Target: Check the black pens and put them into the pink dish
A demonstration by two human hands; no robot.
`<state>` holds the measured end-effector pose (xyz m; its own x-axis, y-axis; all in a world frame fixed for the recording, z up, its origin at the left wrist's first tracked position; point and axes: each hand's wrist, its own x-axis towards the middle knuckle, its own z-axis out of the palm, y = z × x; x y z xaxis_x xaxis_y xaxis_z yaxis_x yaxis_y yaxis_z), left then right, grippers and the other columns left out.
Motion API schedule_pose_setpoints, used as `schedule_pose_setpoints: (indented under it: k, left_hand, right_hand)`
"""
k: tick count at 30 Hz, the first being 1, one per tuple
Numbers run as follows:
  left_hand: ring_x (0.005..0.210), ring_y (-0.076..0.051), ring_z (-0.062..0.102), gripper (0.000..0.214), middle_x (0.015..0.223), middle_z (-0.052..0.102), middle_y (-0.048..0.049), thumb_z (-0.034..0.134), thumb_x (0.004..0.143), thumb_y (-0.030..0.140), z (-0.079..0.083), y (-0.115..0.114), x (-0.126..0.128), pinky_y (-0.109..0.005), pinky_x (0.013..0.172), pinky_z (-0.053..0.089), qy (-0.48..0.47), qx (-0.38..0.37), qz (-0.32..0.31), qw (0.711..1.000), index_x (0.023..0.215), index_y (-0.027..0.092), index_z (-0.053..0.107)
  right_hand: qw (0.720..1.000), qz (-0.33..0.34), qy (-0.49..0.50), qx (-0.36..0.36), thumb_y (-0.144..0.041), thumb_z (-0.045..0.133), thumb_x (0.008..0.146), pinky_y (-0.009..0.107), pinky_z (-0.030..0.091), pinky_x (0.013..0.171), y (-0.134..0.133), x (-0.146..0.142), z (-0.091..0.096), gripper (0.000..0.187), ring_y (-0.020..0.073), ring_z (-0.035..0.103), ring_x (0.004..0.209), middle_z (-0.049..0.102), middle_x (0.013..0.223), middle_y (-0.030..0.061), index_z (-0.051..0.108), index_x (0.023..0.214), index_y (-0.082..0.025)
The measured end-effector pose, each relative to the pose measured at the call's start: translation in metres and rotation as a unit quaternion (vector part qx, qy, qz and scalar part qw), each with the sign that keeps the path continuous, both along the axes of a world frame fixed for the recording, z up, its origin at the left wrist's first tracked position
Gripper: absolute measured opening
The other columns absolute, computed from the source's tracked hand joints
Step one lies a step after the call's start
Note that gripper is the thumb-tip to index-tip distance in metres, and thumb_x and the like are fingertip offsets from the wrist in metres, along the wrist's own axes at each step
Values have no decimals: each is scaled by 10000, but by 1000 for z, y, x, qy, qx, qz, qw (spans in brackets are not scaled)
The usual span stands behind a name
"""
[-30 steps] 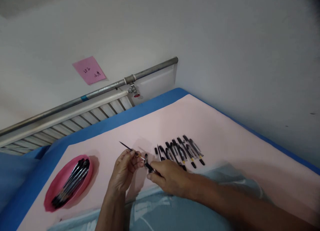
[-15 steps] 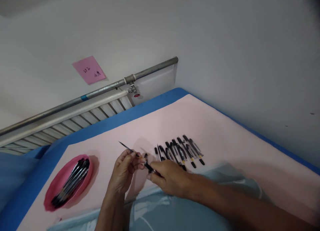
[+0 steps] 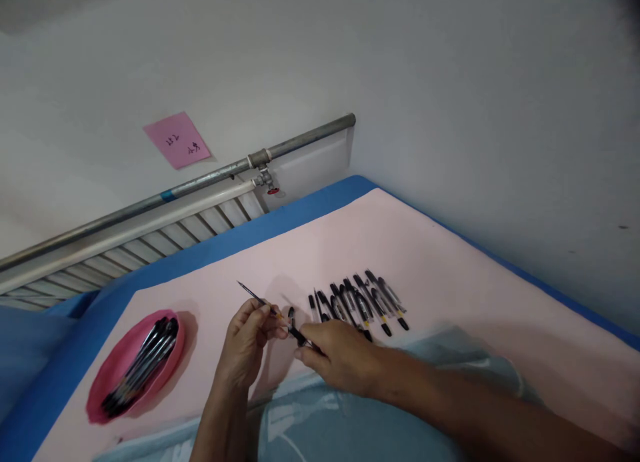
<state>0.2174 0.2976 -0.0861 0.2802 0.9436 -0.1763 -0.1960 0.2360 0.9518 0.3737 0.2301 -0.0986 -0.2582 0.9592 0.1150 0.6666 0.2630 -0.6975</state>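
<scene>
My left hand (image 3: 245, 345) is closed in a pinch on a thin dark pen refill (image 3: 253, 293), which points up and to the left and shows a bit of orange near the fingers. Close beside it, my right hand (image 3: 340, 355) grips a black pen part (image 3: 297, 335); most of this part is covered by the fingers. Just beyond the right hand, several pen parts (image 3: 360, 302), black, clear and partly yellow, lie in a slanted row on the pink sheet. A small black piece (image 3: 291, 313) shows between the hands; I cannot tell if it is held.
A pink oval basket (image 3: 95, 389) with several pens (image 3: 145, 362) stands at the left on the pink sheet (image 3: 280, 262). Blue-grey cloth (image 3: 360, 429) lies along the near side. Behind are a radiator (image 3: 165, 239), a metal pipe (image 3: 200, 182) and a wall with a pink note (image 3: 177, 140).
Both hands stay almost where they were, each keeping its hold. The black part in my right hand appears slightly turned. The row of pen parts and the basket look the same.
</scene>
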Motion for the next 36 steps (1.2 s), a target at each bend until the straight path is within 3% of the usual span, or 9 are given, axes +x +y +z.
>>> schedule_pose_setpoints:
  k: [11, 18, 25, 36]
  left_hand:
    - [601, -122, 583, 128, 679, 611, -9, 573, 729, 264, -1, -4, -1, -255, 558, 468, 50, 74, -10, 996, 702, 146, 530]
    - [566, -109, 566, 124, 683, 607, 5, 574, 722, 271, -1, -5, 1, -246, 548, 460, 44, 61, -6, 997, 697, 157, 531]
    - [512, -98, 549, 96, 669, 624, -4, 584, 720, 233, -2, -6, 3, -242, 546, 452, 65, 76, -45, 994, 706, 155, 530]
    - [614, -116, 584, 82, 701, 616, -5, 602, 703, 205, -2, -8, 5, -233, 558, 461, 17, 45, -32, 998, 727, 148, 548]
  right_hand:
    - [998, 4, -56, -4, -302, 430, 813, 218, 280, 524, 0, 1, -1, 185, 130, 527, 633, 609, 731, 26, 560, 840, -174]
    - [997, 7, -73, -25, -316, 428, 819, 231, 303, 539, 0, 2, 4, 220, 159, 560, 660, 622, 755, 48, 574, 878, -162]
    - [998, 10, -57, -20, -302, 435, 807, 229, 289, 524, 0, 2, 1, 199, 145, 535, 619, 607, 715, 44, 571, 818, -156]
    - [999, 3, -24, -25, -291, 440, 807, 210, 259, 500, 2, 4, -2, 177, 105, 476, 561, 567, 668, 14, 548, 767, -156]
